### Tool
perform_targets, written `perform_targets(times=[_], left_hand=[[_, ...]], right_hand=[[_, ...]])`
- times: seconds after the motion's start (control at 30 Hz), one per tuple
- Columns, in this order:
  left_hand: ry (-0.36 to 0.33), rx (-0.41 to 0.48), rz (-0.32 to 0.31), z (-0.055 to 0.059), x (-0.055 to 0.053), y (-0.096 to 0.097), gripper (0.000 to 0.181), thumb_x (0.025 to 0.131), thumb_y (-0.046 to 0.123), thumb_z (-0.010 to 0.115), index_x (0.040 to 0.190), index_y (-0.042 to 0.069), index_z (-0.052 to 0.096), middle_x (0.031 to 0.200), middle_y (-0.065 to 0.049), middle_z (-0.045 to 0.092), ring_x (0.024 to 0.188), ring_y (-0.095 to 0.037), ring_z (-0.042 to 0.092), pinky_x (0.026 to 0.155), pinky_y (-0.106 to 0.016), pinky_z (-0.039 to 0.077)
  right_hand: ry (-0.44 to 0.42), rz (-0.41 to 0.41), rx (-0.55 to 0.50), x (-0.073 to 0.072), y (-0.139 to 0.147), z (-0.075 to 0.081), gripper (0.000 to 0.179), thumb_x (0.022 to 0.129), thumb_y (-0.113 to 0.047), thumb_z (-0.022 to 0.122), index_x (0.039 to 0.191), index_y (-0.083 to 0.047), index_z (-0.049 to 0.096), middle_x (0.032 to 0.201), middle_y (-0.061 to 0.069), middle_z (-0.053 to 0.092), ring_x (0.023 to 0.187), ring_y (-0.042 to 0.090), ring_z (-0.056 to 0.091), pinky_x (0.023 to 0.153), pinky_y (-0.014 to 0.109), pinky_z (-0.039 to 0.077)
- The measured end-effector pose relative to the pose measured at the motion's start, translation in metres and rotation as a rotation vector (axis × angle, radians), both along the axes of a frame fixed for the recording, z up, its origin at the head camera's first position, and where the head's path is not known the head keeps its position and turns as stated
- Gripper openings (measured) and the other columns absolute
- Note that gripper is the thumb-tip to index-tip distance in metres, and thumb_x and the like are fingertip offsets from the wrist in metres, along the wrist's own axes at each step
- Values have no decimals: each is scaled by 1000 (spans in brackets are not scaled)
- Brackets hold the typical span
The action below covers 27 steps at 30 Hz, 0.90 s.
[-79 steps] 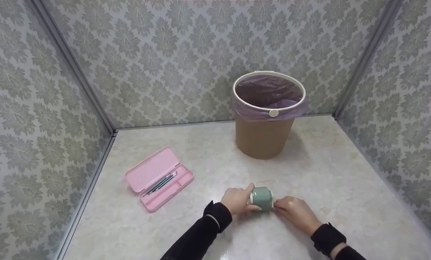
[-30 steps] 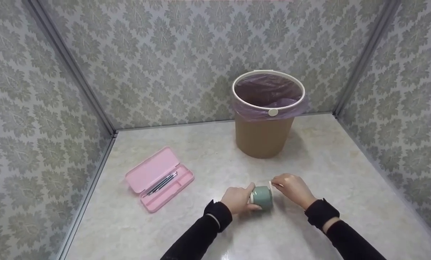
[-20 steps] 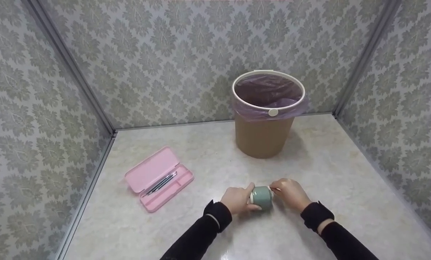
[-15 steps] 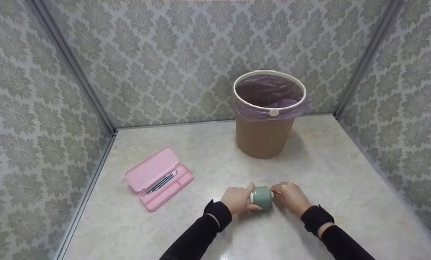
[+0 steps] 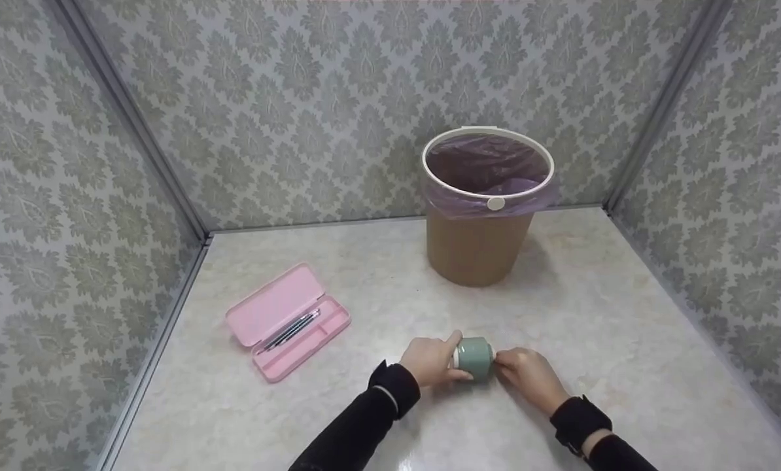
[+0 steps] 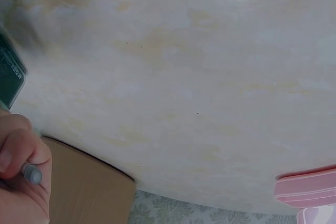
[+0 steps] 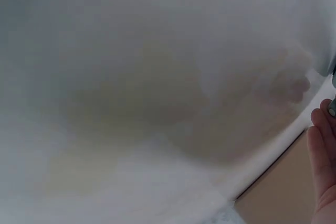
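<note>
A green pencil sharpener (image 5: pixel 474 358) lies on its side near the front of the table. My left hand (image 5: pixel 428 361) grips its pale left end, thumb and fingers spread round the body. In the left wrist view, the grey end of a pencil (image 6: pixel 32 174) sticks out of the left fist; its other end is hidden. My right hand (image 5: pixel 530 376) pinches the small crank at the sharpener's right end. A bit of the crank knob (image 7: pixel 332 110) shows between the fingers in the right wrist view.
Left of the hands lies an opened pink pencil case (image 5: pixel 305 353) with several dark striped pencils (image 5: pixel 292 330) in it. A brown waste bin (image 5: pixel 475 252) with a purple liner stands behind the sharpener, near the patterned back wall.
My right hand has circled at the sharpener's right end, rising to the far side with the white crank and coming back down nearer. My left hand and the sharpener have stayed put.
</note>
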State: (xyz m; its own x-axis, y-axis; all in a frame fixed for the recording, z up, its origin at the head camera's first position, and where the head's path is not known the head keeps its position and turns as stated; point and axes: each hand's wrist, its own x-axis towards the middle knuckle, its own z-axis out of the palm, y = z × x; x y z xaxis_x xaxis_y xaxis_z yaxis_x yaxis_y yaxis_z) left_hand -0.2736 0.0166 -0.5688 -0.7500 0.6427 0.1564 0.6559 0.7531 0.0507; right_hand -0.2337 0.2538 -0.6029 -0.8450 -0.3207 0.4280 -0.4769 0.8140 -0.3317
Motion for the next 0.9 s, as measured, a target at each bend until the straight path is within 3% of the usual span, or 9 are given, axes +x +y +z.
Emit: perform_targets(times=[0.13,0.47,0.9], left_hand=[[-12,10,2,3,2,0,72,80,69,73,125,18,50,73,1,72,59,-15,66,50,-29,45],[-11,4,9,1,1,-1,74,80,69,73,127,17,50,72,0,71,59,-16,66,49,-30,46],[-52,13,17,2,-2,0,77,80,69,72,132,17,49,74,-1,72,61,-17,67,51,-31,47]], right_hand=[[-10,18,9,7,1,1,10,84,-6,78,89,-14,80,86,3,79,79,17,75,73,35,60],[97,75,-2,23,-1,8,11,80,-7,82,87,-15,79,82,-2,79,75,15,73,69,32,60],[170,183,-7,26,10,26,16,77,-4,84,89,-12,77,82,-3,76,74,12,70,67,29,57]])
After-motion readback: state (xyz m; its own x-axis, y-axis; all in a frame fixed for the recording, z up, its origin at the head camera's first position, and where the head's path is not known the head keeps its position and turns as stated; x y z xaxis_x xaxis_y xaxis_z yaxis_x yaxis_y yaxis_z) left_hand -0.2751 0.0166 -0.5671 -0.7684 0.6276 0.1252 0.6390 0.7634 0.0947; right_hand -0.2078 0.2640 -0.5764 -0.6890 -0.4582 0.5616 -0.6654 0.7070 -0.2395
